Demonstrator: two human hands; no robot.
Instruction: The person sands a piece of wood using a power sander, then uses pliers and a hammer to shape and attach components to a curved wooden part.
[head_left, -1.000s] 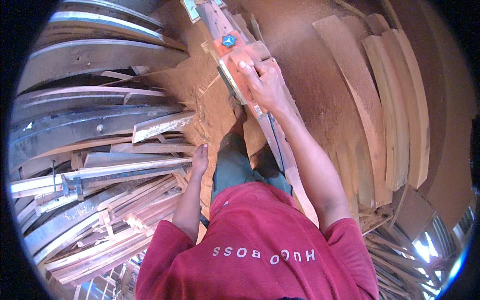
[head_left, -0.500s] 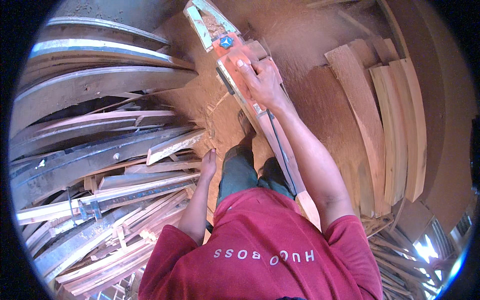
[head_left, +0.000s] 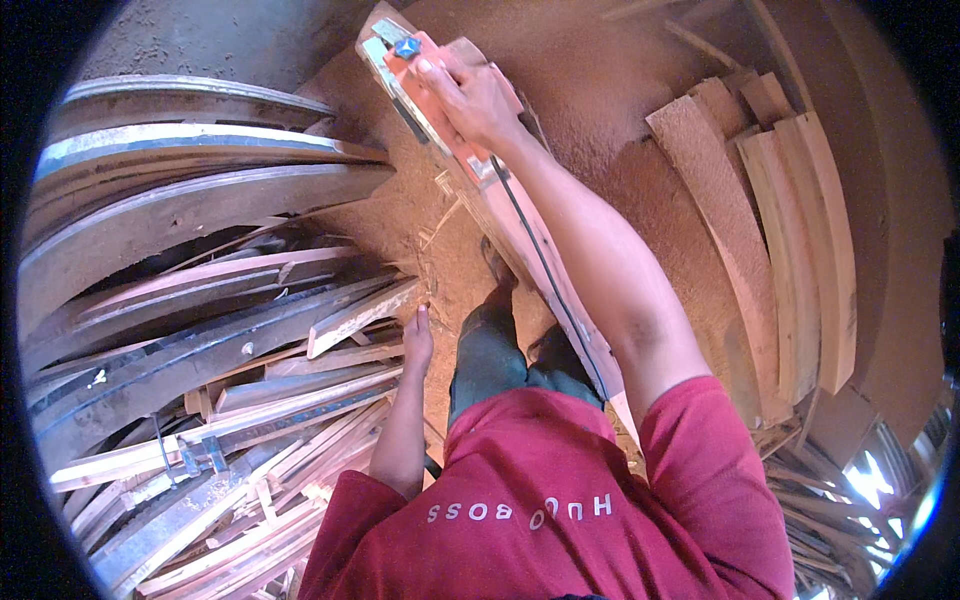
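My right hand (head_left: 482,105) is wrapped round the handle of an orange electric hand planer (head_left: 440,110) with a blue knob on its front. The planer rests on the far part of a long wooden board (head_left: 545,255), which runs from the far middle back towards my right side. A dark power cord (head_left: 535,225) trails from the tool along the board, under my forearm. My left hand (head_left: 418,340) hangs beside my left leg with nothing in it, its fingers loosely stretched out near the end of a short offcut (head_left: 360,318).
Curved planks (head_left: 210,200) and stacked strips (head_left: 290,480) fill the left side, with a metal bar clamp (head_left: 205,450) among them. Several cut boards (head_left: 790,250) lie on the right. Sawdust (head_left: 590,140) covers the floor. More scrap wood lies at the lower right.
My right hand has pushed the planer forward and a little left along the board, so less board shows ahead of it. My left hand still hangs at my side.
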